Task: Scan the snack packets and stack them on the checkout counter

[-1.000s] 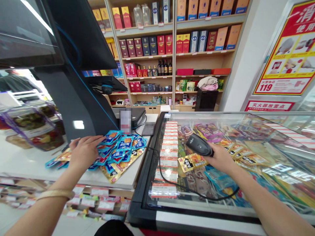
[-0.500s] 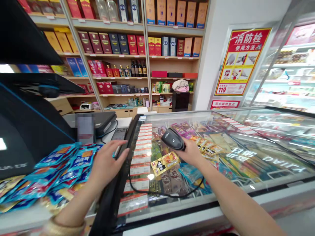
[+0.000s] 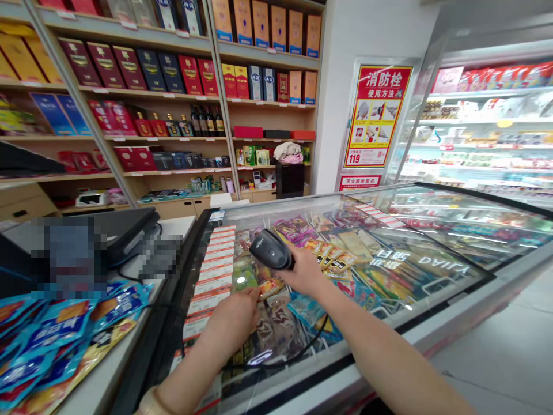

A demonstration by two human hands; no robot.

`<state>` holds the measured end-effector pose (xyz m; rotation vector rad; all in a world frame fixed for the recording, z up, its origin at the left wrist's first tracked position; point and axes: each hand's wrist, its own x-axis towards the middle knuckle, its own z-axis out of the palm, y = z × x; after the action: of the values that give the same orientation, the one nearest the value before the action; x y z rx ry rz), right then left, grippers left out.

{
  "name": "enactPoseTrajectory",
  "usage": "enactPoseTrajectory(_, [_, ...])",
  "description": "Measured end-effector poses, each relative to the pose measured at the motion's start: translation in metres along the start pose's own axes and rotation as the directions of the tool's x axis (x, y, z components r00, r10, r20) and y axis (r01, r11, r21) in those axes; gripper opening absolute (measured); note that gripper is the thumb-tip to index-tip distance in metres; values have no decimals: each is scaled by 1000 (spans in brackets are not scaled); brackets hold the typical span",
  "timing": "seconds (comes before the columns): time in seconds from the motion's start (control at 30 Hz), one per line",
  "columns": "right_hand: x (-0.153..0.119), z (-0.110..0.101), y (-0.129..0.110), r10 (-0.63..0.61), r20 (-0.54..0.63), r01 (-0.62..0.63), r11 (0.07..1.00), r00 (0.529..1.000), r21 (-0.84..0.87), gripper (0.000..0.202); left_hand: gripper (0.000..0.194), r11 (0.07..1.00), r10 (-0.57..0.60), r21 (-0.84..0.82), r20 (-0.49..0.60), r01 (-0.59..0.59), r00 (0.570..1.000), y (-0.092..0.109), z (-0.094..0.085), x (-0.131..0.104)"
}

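Observation:
A black handheld barcode scanner (image 3: 271,249) is in my right hand (image 3: 305,270), which is closed round its handle above the freezer's glass lid. The scanner's head points left. My left hand (image 3: 237,316) pinches the edge of a gold snack packet (image 3: 268,287) on the glass, just below the scanner, and covers much of it. Right of the scanner, several more gold packets (image 3: 334,258) lie fanned out on the lid. The scanner's black cable (image 3: 317,336) loops across the glass beneath both forearms.
Blue snack packets (image 3: 56,331) are heaped on the white counter (image 3: 116,346) at left, beside a black machine (image 3: 129,233). Price labels (image 3: 211,271) line the left part of the glass-topped freezer (image 3: 449,323). Shelves of boxes and bottles (image 3: 168,138) stand behind.
My left hand has moved right from the freezer's left edge onto the gold packet and closed on it. The view has turned right. My right hand still holds the scanner.

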<state>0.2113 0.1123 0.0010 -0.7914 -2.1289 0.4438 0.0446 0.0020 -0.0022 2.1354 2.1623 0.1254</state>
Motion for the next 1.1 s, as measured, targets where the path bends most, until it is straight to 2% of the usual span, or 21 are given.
enactPoseTrajectory(0.07, [0, 0, 0, -4, 2, 4, 1000, 1000, -4, 37, 39, 997, -45, -71, -56, 41, 997, -11, -2, 3])
enactPoseTrajectory(0.17, [0, -2, -3, -7, -2, 7, 1000, 1000, 4, 37, 33, 925, -150, -375, -200, 66, 968, -35, -3, 8])
enactPoseTrajectory(0.23, [0, -4, -5, -6, 3, 5, 1000, 1000, 13, 35, 33, 768, -276, -637, -239, 64, 931, -50, -2, 10])
enactPoseTrajectory(0.33, [-1, -6, -9, -5, 6, 5, 1000, 1000, 6, 27, 44, 417, -480, -908, -177, 46, 859, -64, -2, 10])
enactPoseTrajectory(0.4, [-2, -6, -11, -16, 6, 16, 1000, 1000, 15, 27, 51, 223, -563, -974, -101, 32, 820, -68, -4, 8])
enactPoseTrajectory(0.43, [-2, -6, -11, -20, 7, 20, 1000, 1000, 23, 28, 52, 155, -586, -988, -74, 22, 807, -69, -5, 8])
enactPoseTrajectory(0.5, [-3, -6, -11, -19, 13, 18, 999, 1000, 36, 29, 54, 84, -614, -996, -65, -17, 787, -71, -6, 8])
enactPoseTrajectory(0.57, [-5, -4, -11, -13, 23, 12, 999, 1000, 47, 27, 52, 80, -640, -995, -99, -62, 762, -73, -7, 9])
enactPoseTrajectory(0.7, [-6, -3, -12, -15, 90, 6, 995, 996, 97, 24, 50, 136, -672, -986, -166, -101, 721, -77, -5, 11])
enactPoseTrajectory(0.9, [-7, -2, -16, -29, 203, 3, 992, 979, 127, 19, 50, 214, -654, -972, -218, -99, 724, -85, 4, 15])
enactPoseTrajectory(1.1, [-7, -1, -17, -33, 206, 10, 994, 978, 111, 20, 49, 322, -659, -944, -283, -79, 697, -85, 10, 16])
